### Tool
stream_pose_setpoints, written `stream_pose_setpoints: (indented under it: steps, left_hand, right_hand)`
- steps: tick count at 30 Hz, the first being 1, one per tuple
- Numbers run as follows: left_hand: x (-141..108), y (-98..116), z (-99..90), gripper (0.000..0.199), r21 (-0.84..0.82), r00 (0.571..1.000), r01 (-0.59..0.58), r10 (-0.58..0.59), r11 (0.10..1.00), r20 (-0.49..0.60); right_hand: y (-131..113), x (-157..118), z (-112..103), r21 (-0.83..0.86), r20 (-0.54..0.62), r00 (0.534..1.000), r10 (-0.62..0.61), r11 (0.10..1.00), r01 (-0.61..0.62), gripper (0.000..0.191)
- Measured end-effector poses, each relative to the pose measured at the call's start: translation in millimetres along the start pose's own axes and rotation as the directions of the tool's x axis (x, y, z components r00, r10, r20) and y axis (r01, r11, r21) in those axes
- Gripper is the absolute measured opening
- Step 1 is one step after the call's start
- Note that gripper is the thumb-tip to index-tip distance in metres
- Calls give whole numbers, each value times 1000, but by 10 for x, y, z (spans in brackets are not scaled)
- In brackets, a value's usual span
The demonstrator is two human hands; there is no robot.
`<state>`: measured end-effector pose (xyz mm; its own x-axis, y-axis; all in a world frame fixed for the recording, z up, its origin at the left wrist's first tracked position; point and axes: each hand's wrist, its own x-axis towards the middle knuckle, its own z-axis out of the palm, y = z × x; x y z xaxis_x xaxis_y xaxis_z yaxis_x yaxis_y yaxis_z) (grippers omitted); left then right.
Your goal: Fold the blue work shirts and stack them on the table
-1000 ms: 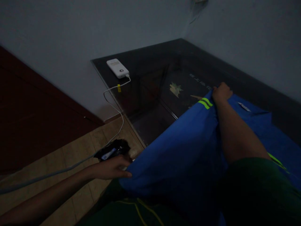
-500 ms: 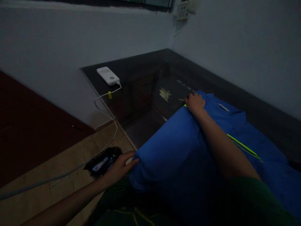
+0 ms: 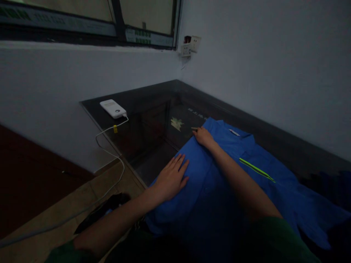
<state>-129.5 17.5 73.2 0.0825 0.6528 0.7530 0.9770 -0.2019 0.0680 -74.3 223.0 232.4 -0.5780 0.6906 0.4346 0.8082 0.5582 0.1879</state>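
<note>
A blue garment (image 3: 233,146) with a collar, a small white label and a bright yellow-green stripe lies over the dark table (image 3: 148,153). My left hand (image 3: 171,177) rests flat on its near left part, fingers spread. Farther up, at the garment's edge near the collar, my right hand (image 3: 203,136) lies on the cloth with its fingers bent together; whether cloth is pinched under them is hidden.
A white power bank (image 3: 113,109) with a white cable (image 3: 123,166) sits at the table's left corner; the cable hangs over the edge. A dark bag (image 3: 102,212) is on the floor. Wall sockets (image 3: 190,46) are above the back corner. Dark blue cloth (image 3: 329,188) lies at right.
My left hand has moved from the garment's left edge onto the cloth and flattened out. My right hand stays by the upper edge. The view has tilted up, showing more window.
</note>
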Motion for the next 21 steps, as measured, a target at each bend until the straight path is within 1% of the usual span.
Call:
stream_pose_setpoints:
  steps: [2,4,6,9,11,13,15,17,19,21]
  left_hand:
    - [23,-17,105,54,29,1000,11,-12,1000,12]
    - [-10,-36,144,54,40,1000,21,-21,999,1]
    - [-44,-45,137,55,43,1000,24,-24,999,-1]
    - [-50,-47,103,59,37,1000,-1,0,999,19]
    - [-35,-51,90,61,21,999,-19,18,1000,30]
    - [-22,-57,90,62,0,999,-30,30,1000,42]
    - [-18,-66,92,62,-21,998,-29,30,999,61]
    - [-20,-78,74,63,-43,995,-23,27,999,93]
    - [-6,-94,16,64,-71,989,-22,33,997,148]
    - [55,-105,-88,65,-104,979,-38,58,994,195]
  right_hand:
    - [96,132,38,17,-3,1000,20,1000,-20,52]
    - [207,289,49,29,-12,998,56,998,-56,57]
    - [315,449,47,41,-17,995,99,994,-98,63]
    - [450,648,39,75,-6,990,138,988,-137,65]
    - [519,729,19,139,-13,994,110,985,-107,68]
    - [582,753,-37,215,-50,997,54,976,-42,69]
    - [656,699,-134,260,-105,994,15,966,13,64]
    - [758,545,-253,282,-186,983,-1,958,54,54]
    - [889,271,-353,319,-283,958,-36,939,129,44]
    - [1027,-113,-398,368,-336,937,-93,903,222,33]
